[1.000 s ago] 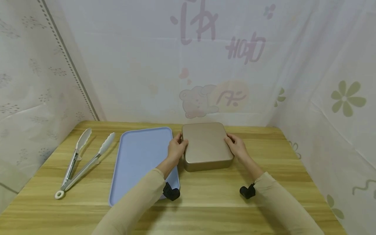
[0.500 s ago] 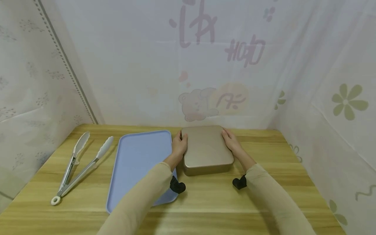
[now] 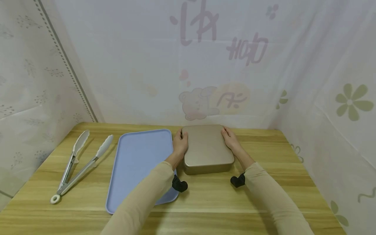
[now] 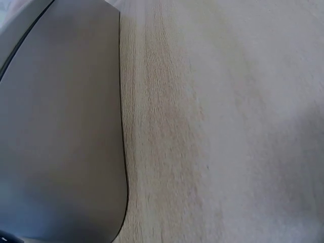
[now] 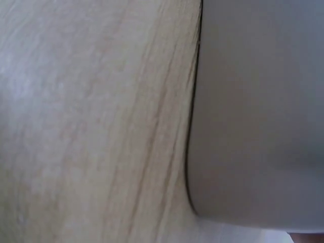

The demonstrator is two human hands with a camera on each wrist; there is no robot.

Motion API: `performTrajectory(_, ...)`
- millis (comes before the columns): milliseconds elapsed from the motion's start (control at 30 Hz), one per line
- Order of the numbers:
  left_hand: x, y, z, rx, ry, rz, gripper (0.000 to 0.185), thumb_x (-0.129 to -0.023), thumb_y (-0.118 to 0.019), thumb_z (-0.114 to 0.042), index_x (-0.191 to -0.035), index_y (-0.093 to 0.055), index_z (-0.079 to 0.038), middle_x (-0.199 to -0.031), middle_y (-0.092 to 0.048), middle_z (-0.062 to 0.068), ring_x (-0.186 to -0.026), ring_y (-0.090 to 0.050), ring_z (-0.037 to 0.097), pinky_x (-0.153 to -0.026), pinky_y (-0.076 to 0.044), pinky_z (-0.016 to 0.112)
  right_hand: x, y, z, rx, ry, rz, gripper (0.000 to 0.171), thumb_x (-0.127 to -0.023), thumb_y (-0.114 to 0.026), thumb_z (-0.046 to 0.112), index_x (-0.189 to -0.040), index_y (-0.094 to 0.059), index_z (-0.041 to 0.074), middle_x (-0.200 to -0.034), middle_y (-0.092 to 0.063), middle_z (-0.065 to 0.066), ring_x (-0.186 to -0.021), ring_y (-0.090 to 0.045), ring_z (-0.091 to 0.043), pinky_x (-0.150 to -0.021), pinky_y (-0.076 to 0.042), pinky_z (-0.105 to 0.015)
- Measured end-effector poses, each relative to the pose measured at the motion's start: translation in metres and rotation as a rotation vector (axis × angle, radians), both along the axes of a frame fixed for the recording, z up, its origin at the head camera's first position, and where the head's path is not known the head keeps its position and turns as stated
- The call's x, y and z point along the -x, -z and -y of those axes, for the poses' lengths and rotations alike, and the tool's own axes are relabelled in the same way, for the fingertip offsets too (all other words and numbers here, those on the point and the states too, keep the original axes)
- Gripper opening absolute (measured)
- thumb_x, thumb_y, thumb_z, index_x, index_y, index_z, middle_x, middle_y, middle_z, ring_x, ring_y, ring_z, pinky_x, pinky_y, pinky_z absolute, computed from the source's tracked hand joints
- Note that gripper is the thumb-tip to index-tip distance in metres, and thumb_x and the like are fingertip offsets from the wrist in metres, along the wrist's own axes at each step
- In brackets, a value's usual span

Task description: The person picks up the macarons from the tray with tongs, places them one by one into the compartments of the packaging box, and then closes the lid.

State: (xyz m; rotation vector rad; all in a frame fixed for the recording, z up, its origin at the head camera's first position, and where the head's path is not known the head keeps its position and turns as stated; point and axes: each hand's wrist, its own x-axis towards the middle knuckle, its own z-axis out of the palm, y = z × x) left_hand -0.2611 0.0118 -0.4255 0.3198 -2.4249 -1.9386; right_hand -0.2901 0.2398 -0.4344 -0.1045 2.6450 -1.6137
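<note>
A gold-brown, lidded rectangular tin [image 3: 209,147] with rounded corners sits on the wooden table between both hands. Along its left side, toward the far corner, my left hand [image 3: 180,143] grips it with the thumb at the lid's edge. My right hand [image 3: 231,138] holds the opposite side near the far right corner, thumb also at the top edge. The fingers lower on the sides are mostly hidden. The left wrist view has the tin's smooth wall [image 4: 66,121] standing on the wood; a rounded lower corner of the tin [image 5: 253,126] fills the right wrist view's right half.
A shallow blue tray [image 3: 138,156] lies just left of the tin, partly under my left forearm. Farther left, metal tongs [image 3: 79,169] with pale scalloped tips lie spread apart. A patterned white cloth [image 3: 141,65] hangs behind the wooden table [image 3: 264,153].
My right hand has slid away from me along the tin's right side to near its far corner. The left hand has shifted slightly along its side. The tin stays about where it was.
</note>
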Motion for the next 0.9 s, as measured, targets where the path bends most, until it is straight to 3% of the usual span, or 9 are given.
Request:
performTrajectory(133, 0.0008, -0.0002, -0.0008, 0.009, 0.002, -0.007, 0.049, -0.105, -0.04, -0.025, -0.15, -0.037, -0.005, -0.15, -0.044, 0.018, -0.139, -0.042, 0.033, -0.116, -0.033, 0.043, 0.0002, 0.0001, 0.0001, -0.01, 0.011, -0.016, 0.047, -0.108, -0.029, 0.022, -0.146, -0.035, -0.006, -0.148, -0.04, -0.028, -0.139, -0.036, -0.04, -0.118, -0.026, -0.05)
performTrajectory(400, 0.0008, 0.0012, -0.0005, 0.009, 0.003, -0.03, 0.05, -0.105, -0.041, -0.023, -0.15, -0.035, -0.003, -0.151, -0.043, 0.019, -0.14, -0.041, 0.035, -0.117, -0.032, 0.044, 0.0003, 0.0013, 0.0, -0.06, -0.004, -0.043, 0.05, -0.107, -0.031, 0.016, -0.151, -0.024, -0.008, -0.156, -0.027, -0.029, -0.148, -0.022, -0.04, -0.122, -0.018, -0.049)
performTrajectory(600, 0.0008, 0.0033, -0.0008, 0.045, -0.006, -0.041, 0.053, -0.102, -0.047, -0.026, -0.149, -0.038, -0.003, -0.148, -0.047, 0.02, -0.137, -0.045, 0.035, -0.114, -0.035, 0.044, -0.0003, 0.0026, 0.0012, -0.021, 0.013, -0.073, 0.048, -0.106, -0.035, 0.014, -0.149, -0.029, -0.009, -0.153, -0.032, -0.029, -0.146, -0.028, -0.04, -0.121, -0.021, -0.048)
performTrajectory(900, 0.0023, 0.005, -0.0012, 0.094, -0.042, -0.074, 0.053, -0.099, -0.055, -0.03, -0.144, -0.046, -0.005, -0.14, -0.055, 0.018, -0.129, -0.053, 0.033, -0.11, -0.039, 0.044, -0.0041, 0.0017, 0.0018, -0.042, 0.045, -0.088, 0.049, -0.107, -0.036, 0.017, -0.148, -0.032, -0.008, -0.153, -0.035, -0.027, -0.145, -0.031, -0.038, -0.119, -0.026, -0.048)
